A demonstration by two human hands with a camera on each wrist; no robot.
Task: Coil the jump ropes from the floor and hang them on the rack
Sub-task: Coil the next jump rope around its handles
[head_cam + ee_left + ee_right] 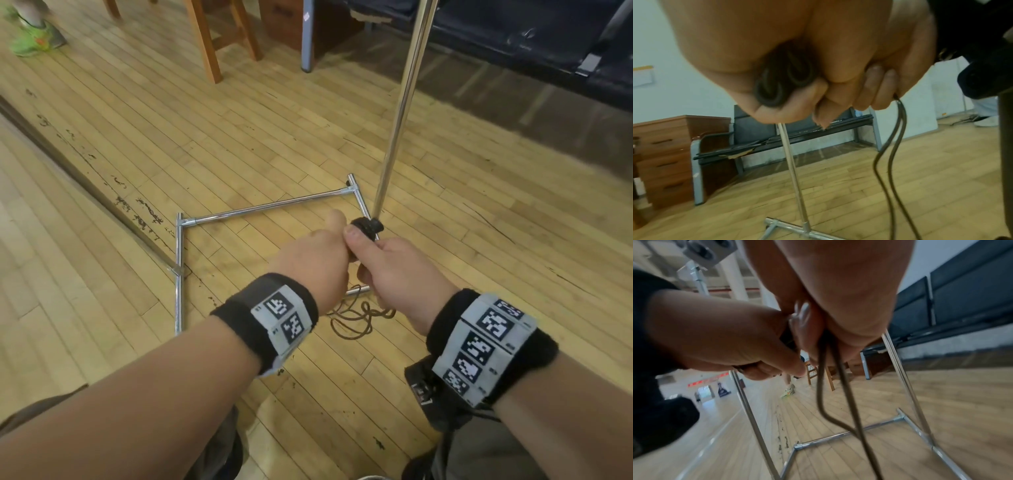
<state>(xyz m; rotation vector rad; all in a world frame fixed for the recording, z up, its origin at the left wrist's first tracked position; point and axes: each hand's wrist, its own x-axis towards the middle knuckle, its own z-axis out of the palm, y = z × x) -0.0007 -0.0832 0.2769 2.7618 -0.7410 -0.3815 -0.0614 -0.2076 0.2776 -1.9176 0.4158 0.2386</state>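
A dark brown jump rope (356, 317) is held between both hands above the wooden floor (239, 137), in front of the person. Its coiled loops are bunched in the left hand (315, 260); the left wrist view shows several turns of cord (781, 81) packed inside the curled fingers (789, 104) of that hand. The right hand (394, 267) is clenched round the rope just to the right, touching the left hand, with its thumb laid over a black handle end (366, 226) that sticks up out of the fist. From under the right hand two strands (830, 386) hang down, and the slack lies in loose loops on the floor below the wrists, near the person.

Just beyond the hands stands a chrome rack (270, 207): a base of thin tubes flat on the floor, and an upright pole (404, 102) that rises on the right past the top of the head view. The rope hangs close beside the near tube of the base; whether it touches it I cannot tell.

Both wrists wear black bands with patterned tags (284, 318). At the far side stand wooden chair legs (212, 44) and a dark bench (513, 37); at the far left is a green shoe (30, 37)
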